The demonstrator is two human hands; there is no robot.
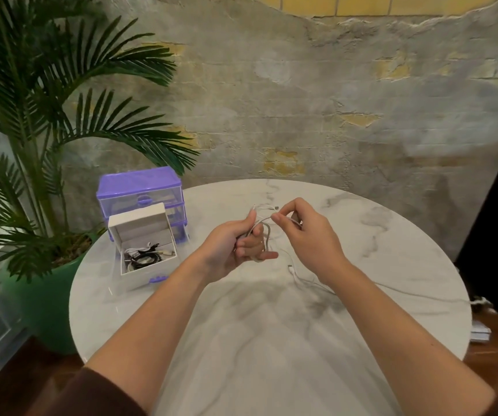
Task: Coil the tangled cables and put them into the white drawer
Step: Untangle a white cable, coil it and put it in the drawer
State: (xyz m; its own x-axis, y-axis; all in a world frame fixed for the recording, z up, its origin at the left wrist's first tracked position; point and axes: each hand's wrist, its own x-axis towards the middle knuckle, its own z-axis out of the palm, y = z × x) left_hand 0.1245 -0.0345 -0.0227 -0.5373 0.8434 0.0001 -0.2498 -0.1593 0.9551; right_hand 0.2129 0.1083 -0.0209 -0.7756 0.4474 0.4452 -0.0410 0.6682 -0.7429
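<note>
Mid-coil: the left hand [235, 250] grips the white cable [267, 235] loops, the right hand [304, 235] pinches what looks like its free end beside them. Next, wind the slack, then into the white drawer [144, 232] left of the hands.

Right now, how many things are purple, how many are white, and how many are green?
Purple: 1, the drawer unit
White: 3, the open drawer, the cable gripped by the left hand and pinched by the right hand, and the marble table
Green: 2, the palm plant and its pot
Total: 6
</note>
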